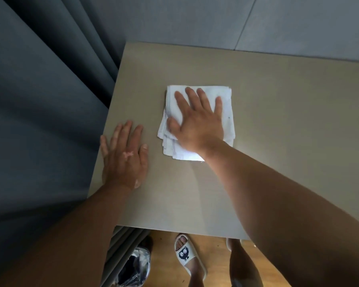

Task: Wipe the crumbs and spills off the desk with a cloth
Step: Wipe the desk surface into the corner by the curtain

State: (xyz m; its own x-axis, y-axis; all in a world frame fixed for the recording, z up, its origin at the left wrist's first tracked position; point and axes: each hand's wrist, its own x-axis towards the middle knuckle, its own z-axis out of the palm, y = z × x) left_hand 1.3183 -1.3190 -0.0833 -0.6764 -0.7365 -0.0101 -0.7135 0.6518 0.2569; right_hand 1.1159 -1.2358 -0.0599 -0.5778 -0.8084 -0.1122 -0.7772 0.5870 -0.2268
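A person leans over a beige table (278, 141) with the right hand (197, 123) laid flat on a folded white cloth (226, 104), fingers straight and spread wide and the palm bearing down on it. The cloth lies near the middle of the table, its loose layers fanned out at the near left corner under the thumb. The left hand (123, 156) rests flat on the bare top by the left edge, fingers straight and slightly apart, holding nothing, and well apart from the cloth.

The wiping step looks to be in hand: the cloth is down and pressed, and the left hand appears to brace the body. Crumbs or spills, if any lie on the top, are too small to make out, so how far along the job stands cannot be told.

The next move likely calls for an even push of the flat palm across the top, with enough weight to drag the whole pad along. The stacked layers could slide apart or bunch if only the fingertips press.

A dark curtain (39, 100) hangs at the left. Below the near edge, a foot in a white slipper (188, 255) stands on the wooden floor (166, 245).
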